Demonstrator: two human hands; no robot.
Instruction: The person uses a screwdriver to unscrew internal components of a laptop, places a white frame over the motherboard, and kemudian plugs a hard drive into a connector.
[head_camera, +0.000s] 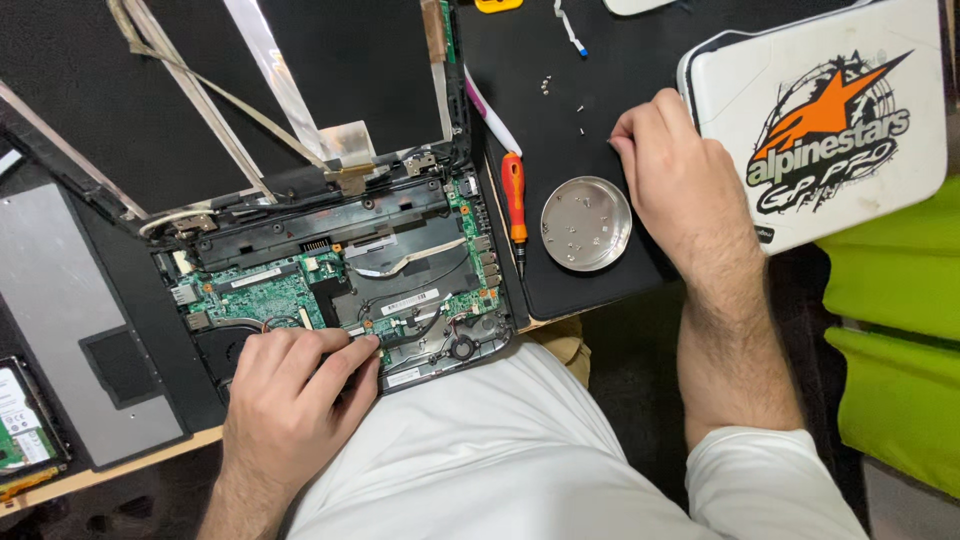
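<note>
Laptop (340, 270) lies opened, long axis nine-to-three; left hand (290, 390) at six o'clock edge, fingertips (368, 342) pressing circuit board (270, 295), holding nothing; right hand (670, 170) loosely curled, empty, near screws (580, 115) at two o'clock.

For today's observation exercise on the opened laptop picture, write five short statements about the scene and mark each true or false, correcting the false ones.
1. The left hand rests on the green circuit board of the opened laptop. True.
2. The right hand grips the screwdriver. False: the screwdriver lies on the black mat, apart from that hand.
3. The round metal dish holds small screws. True.
4. The screwdriver has a blue handle. False: the handle is orange-red.
5. The white case lies on the side of the right hand. True.
</note>
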